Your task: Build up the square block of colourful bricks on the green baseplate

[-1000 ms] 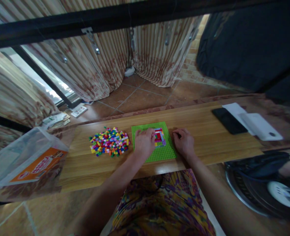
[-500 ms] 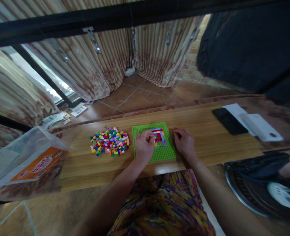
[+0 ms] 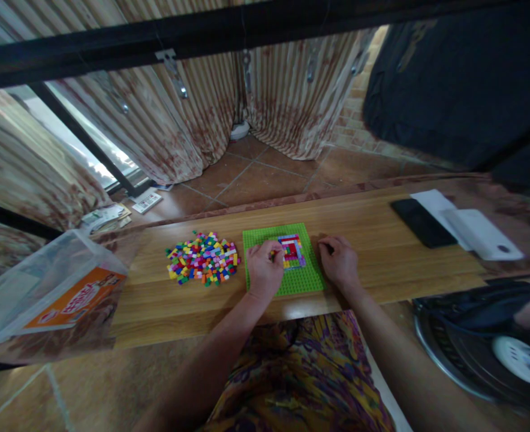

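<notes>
A green studded baseplate (image 3: 301,283) lies on the wooden table, carrying a square pattern of small toy bricks (image 3: 293,248) in red, white, purple and blue. Over the left part of this pattern is my left hand (image 3: 265,268), its thumb and forefinger pinched at the bricks. Whatever is between these fingertips is too small and covered to make out. My right hand (image 3: 339,262) rests on the table just right of the baseplate, fingers curled in and nothing visible in them. A loose heap of multicoloured bricks (image 3: 203,259) lies left of the baseplate.
A clear plastic box (image 3: 98,249) with an orange label stands off the table's left end. Toward the right end of the wooden table (image 3: 373,240) lie a black phone (image 3: 422,223) and a white box (image 3: 484,234). Striped curtains (image 3: 283,96) hang beyond.
The whole view has shifted slightly. My left hand stays pinched over the brick pattern, and my right hand keeps its place beside the baseplate.
</notes>
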Action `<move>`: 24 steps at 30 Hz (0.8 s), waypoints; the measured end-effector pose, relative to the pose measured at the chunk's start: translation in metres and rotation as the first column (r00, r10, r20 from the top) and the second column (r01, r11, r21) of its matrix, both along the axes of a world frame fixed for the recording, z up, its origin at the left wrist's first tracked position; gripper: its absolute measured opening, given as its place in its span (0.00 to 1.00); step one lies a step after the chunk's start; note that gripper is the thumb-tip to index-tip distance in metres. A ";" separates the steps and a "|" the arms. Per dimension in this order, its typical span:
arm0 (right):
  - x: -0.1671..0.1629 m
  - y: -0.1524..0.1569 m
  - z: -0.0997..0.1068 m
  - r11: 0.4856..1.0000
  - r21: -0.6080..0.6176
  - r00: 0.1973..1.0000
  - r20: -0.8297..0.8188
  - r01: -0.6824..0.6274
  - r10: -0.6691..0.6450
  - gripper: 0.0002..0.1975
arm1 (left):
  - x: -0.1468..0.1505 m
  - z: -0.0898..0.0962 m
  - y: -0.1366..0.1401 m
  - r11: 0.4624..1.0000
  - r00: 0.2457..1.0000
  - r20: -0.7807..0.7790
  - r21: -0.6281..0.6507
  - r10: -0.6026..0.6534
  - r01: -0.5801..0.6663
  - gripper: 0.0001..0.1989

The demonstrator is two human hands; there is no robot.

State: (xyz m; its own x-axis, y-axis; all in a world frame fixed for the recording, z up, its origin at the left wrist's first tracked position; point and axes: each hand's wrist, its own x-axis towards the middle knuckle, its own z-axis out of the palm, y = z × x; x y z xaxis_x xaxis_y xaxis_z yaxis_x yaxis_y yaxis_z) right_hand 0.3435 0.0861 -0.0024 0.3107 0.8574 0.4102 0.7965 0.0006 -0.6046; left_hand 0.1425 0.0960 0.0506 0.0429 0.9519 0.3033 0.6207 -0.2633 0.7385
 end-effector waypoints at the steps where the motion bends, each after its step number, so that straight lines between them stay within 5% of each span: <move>1: 0.000 0.000 0.000 1.000 -0.002 1.000 -0.005 -0.003 0.003 0.13 | -0.001 0.002 0.000 1.000 0.999 -0.032 -0.004 -0.016 0.016 0.04; 8: 0.000 0.001 0.000 1.000 -0.008 1.000 -0.001 -0.006 0.006 0.12 | 0.001 0.005 -0.003 0.999 0.997 -0.082 -0.041 -0.014 0.011 0.05; 14: 0.001 0.001 -0.002 1.000 -0.001 1.000 -0.005 -0.001 0.001 0.12 | 0.006 -0.007 0.000 0.998 0.989 0.134 -0.045 0.058 -0.053 0.06; 24: 0.001 0.000 -0.002 1.000 0.004 1.000 -0.014 -0.008 0.008 0.12 | 0.010 -0.006 0.019 0.922 0.934 0.302 -0.381 0.191 -0.065 0.11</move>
State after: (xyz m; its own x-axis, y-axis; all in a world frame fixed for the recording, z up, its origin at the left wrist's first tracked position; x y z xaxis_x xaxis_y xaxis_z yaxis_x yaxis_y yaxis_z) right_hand 0.3442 0.0861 -0.0042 0.3100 0.8584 0.4088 0.7877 0.0090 -0.6160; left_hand 0.1522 0.1153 0.0451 -0.1290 0.9880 -0.0852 0.3370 0.1244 0.9333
